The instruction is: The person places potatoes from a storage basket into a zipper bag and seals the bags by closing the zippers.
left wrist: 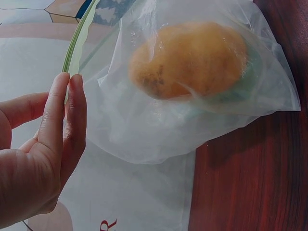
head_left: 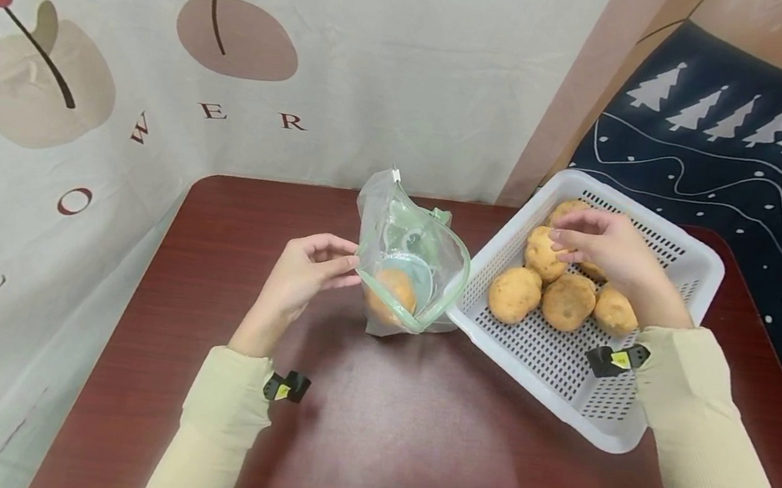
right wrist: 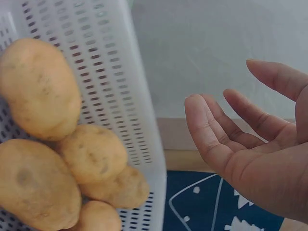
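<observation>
A clear zip bag (head_left: 445,256) with a green rim stands on the table, its mouth spread wide. One potato (left wrist: 190,60) lies inside, seen through the plastic. My left hand (head_left: 306,278) pinches the bag's green edge between thumb and fingers. Over the white basket (head_left: 530,380) hovers my right hand (head_left: 610,247), fingers loosely bent and holding nothing. Several potatoes lie below it in the basket, among them a front-left potato (head_left: 514,294) and a brown-tinged potato (head_left: 568,302). The right wrist view shows a gap between this hand's thumb and fingers.
The dark red table (head_left: 406,449) carries both bag and basket, with the basket on the right, its near-left edge close to the bag. Behind the table hangs a pale printed cloth (head_left: 399,85). A navy cloth with white trees (head_left: 735,177) hangs at the right.
</observation>
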`<control>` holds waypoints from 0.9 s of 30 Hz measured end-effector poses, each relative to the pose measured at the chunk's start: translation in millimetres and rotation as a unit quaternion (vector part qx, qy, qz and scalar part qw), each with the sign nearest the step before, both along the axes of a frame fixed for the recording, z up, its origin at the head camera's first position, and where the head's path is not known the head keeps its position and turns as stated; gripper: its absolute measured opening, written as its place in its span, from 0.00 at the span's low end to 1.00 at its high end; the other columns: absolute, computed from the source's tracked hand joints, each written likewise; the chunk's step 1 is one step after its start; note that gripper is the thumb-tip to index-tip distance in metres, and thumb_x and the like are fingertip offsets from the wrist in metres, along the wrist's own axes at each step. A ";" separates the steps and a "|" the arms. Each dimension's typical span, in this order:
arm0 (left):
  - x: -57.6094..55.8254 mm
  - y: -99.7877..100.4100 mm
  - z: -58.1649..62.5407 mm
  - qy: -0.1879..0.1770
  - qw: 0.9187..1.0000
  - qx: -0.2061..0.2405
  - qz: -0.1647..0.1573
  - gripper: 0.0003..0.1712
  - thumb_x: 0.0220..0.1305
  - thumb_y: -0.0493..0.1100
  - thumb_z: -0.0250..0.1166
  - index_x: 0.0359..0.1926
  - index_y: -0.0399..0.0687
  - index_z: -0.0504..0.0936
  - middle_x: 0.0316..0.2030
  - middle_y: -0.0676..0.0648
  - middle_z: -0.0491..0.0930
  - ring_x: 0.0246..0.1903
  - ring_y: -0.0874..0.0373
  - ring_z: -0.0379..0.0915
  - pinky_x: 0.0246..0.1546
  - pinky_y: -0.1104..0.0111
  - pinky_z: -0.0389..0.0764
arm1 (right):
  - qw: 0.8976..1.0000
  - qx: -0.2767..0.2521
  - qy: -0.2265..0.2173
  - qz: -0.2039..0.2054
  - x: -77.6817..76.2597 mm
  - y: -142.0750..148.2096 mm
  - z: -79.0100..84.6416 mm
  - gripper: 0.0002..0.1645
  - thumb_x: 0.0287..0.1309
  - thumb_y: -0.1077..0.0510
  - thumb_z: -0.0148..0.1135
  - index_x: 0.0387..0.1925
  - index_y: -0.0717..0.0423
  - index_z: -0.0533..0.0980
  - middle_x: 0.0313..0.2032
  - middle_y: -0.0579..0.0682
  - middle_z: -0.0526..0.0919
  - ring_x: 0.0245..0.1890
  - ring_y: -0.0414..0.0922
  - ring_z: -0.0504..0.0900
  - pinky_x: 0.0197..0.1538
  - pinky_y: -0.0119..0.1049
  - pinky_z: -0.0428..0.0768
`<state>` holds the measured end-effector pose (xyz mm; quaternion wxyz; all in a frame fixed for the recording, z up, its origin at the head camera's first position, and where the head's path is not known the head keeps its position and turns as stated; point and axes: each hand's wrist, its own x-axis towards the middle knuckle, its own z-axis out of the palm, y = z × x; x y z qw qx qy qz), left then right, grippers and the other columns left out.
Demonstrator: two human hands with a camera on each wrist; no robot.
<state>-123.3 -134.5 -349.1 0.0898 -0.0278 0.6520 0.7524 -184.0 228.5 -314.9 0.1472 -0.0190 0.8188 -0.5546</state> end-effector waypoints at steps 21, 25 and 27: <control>-0.3 0.2 -0.6 0.000 1.000 -0.001 -0.002 0.13 0.56 0.24 0.57 0.44 0.20 0.71 0.28 0.44 0.75 0.29 0.59 0.77 0.41 0.59 0.80 | 0.999 0.017 -0.036 0.018 -2.8 12.2 -53.6 0.26 0.61 0.59 0.55 0.53 0.75 0.63 0.38 0.47 0.75 0.39 0.40 0.78 0.48 0.38 0.79; -0.3 0.1 -0.5 -0.002 1.000 -0.001 -0.003 0.13 0.57 0.24 0.57 0.44 0.20 0.71 0.28 0.45 0.75 0.29 0.59 0.77 0.40 0.61 0.80 | 0.998 0.023 -0.063 0.016 -3.6 12.8 -61.5 0.28 0.61 0.56 0.56 0.55 0.73 0.63 0.42 0.51 0.74 0.43 0.44 0.76 0.51 0.40 0.77; -0.1 0.1 -0.7 -0.003 1.000 0.000 -0.002 0.13 0.56 0.24 0.57 0.44 0.20 0.71 0.28 0.45 0.75 0.29 0.59 0.77 0.39 0.62 0.81 | 0.997 0.020 -0.073 0.015 -4.1 12.7 -64.9 0.29 0.61 0.54 0.56 0.55 0.72 0.63 0.44 0.53 0.73 0.46 0.46 0.74 0.52 0.40 0.76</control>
